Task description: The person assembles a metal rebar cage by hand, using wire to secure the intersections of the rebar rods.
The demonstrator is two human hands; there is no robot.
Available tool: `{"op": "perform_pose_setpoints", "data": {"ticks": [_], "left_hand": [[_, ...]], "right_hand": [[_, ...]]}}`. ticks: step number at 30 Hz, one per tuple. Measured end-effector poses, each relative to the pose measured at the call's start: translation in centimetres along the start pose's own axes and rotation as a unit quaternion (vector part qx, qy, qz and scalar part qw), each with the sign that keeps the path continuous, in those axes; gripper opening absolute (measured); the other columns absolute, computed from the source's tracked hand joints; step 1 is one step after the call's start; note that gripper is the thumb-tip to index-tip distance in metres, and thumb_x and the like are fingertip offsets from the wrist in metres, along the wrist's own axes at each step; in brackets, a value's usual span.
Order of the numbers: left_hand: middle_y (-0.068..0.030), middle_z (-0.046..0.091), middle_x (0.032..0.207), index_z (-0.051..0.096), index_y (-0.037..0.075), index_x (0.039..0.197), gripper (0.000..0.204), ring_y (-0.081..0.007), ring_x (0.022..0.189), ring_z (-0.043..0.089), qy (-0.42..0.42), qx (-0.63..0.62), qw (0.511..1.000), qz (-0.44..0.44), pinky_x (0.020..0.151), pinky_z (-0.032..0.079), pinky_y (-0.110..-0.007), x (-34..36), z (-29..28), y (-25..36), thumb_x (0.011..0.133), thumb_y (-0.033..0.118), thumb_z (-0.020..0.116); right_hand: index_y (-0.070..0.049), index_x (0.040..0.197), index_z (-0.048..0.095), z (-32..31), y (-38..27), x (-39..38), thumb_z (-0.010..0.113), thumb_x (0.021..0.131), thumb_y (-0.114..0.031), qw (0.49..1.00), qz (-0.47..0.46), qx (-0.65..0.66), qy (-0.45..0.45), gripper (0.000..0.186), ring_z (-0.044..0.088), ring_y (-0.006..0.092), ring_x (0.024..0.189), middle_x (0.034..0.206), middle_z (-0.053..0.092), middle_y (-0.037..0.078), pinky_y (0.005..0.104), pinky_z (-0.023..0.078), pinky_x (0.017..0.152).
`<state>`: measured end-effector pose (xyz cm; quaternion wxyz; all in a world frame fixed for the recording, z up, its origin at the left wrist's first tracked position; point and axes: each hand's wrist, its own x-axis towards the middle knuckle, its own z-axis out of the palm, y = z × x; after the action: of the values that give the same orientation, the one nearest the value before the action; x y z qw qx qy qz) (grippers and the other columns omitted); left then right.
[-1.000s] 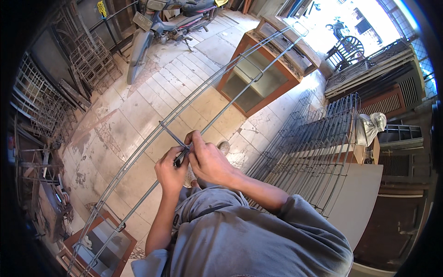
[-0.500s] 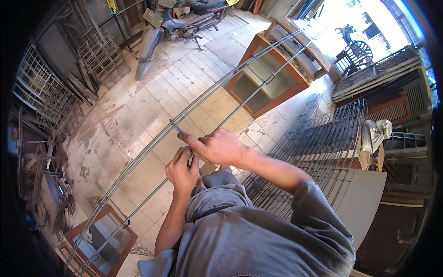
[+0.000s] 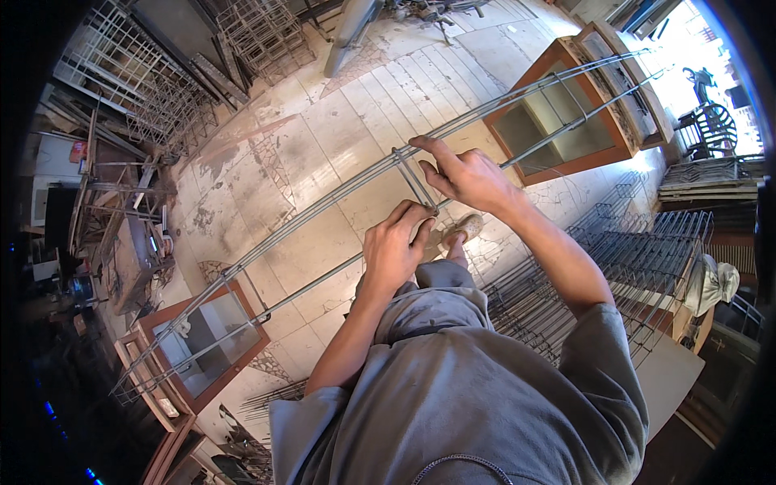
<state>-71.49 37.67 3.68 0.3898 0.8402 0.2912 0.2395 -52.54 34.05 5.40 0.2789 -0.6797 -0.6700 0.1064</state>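
Observation:
A long steel-rod cage (image 3: 291, 226) with square rings runs diagonally from the lower left to the upper right, over two wood-framed glass cabinets. My left hand (image 3: 392, 246) has its fingers closed on the lower corner of the middle ring (image 3: 407, 173); what else may be under its fingertips is hidden. Just above and right of it, my right hand (image 3: 473, 184) has its fingers apart and bent, the index fingertip at the upper rods beside that ring. My slippered foot (image 3: 462, 230) shows beneath the cage.
Cabinets (image 3: 558, 145) (image 3: 210, 339) lie under both ends of the cage on a tiled floor. Stacked rod cages (image 3: 614, 250) stand at my right. Metal racks and scrap (image 3: 129, 226) line the left, a motorbike (image 3: 352, 32) is at the back, a chair (image 3: 711, 121) by the bright doorway.
My right hand has moved up and right from beside my left hand to the upper rods, its fingers opening out. The view has turned, so the room and cage appear shifted.

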Motion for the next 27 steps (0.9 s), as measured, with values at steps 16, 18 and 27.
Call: {"op": "perform_pose_setpoints", "data": {"ticks": [16,18,27], "left_hand": [[-0.0085,0.071,0.093,0.063,0.008,0.1,0.015,-0.03,0.084,0.069,-0.007,-0.029,0.997,-0.067,0.069,0.053,-0.038,0.3,0.3,0.0,0.086,0.013,0.067],[-0.0079,0.071,0.095,0.064,0.01,0.104,0.018,-0.03,0.084,0.069,0.007,-0.012,0.999,-0.036,0.069,0.053,-0.038,0.3,0.5,0.0,0.087,0.014,0.067],[-0.0068,0.067,0.093,0.068,0.018,0.114,0.029,-0.0301,0.077,0.067,-0.003,0.022,0.999,-0.039,0.064,0.052,-0.039,0.4,0.6,0.6,0.085,0.014,0.068]], "right_hand": [[-0.017,0.132,0.048,-0.2,-0.3,1.4,0.058,0.091,-0.019,0.997,-0.042,-0.055,-0.019,0.042,0.052,0.0312,0.042,0.047,0.046,0.01,0.0424,0.041,0.044],[-0.016,0.13,0.05,0.2,0.0,1.8,0.057,0.091,-0.018,0.999,-0.043,-0.019,0.018,0.04,0.053,0.0316,0.043,0.047,0.046,0.011,0.043,0.042,0.044],[-0.012,0.127,0.048,0.1,-0.2,2.8,0.052,0.087,-0.013,0.991,0.006,-0.086,-0.102,0.041,0.062,0.0356,0.057,0.054,0.055,0.014,0.0458,0.048,0.053]]}}
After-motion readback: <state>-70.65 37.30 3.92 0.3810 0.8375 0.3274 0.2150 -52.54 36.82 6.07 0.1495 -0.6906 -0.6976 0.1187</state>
